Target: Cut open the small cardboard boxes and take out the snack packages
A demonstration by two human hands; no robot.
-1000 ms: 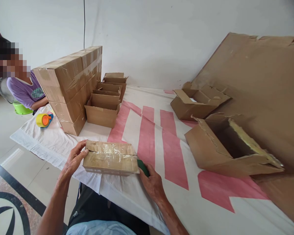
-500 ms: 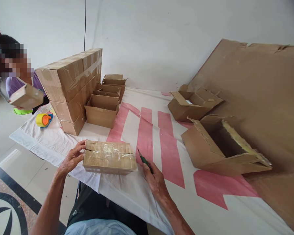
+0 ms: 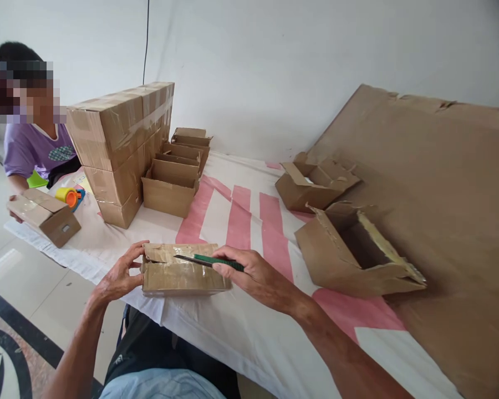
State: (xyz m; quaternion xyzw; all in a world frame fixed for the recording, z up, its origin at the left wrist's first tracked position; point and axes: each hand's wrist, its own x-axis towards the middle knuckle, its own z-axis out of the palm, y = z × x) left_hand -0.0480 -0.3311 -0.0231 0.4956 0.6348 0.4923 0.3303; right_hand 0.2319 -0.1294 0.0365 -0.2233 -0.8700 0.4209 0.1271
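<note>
A taped cardboard box (image 3: 178, 279) lies on the cloth right in front of me. My left hand (image 3: 122, 271) grips its left end, thumb at the near side and fingers at the far corner. In my right hand (image 3: 253, 271) is a green utility knife (image 3: 216, 260), its blade pointing left over the box's taped top seam. I cannot tell whether the blade touches the tape. Part of the top's right side is hidden behind my right hand.
Taped boxes (image 3: 125, 133) form a tall stack at the left, with open boxes (image 3: 168, 194) beside it. Two torn open boxes (image 3: 353, 255) stand right, before a large cardboard sheet (image 3: 432, 166). A person (image 3: 41, 144) holds another box (image 3: 45, 213) near a yellow tape dispenser (image 3: 69, 197).
My right hand has moved left with the knife, from beside the box to over its top. The other person's box has come down to the table's left edge.
</note>
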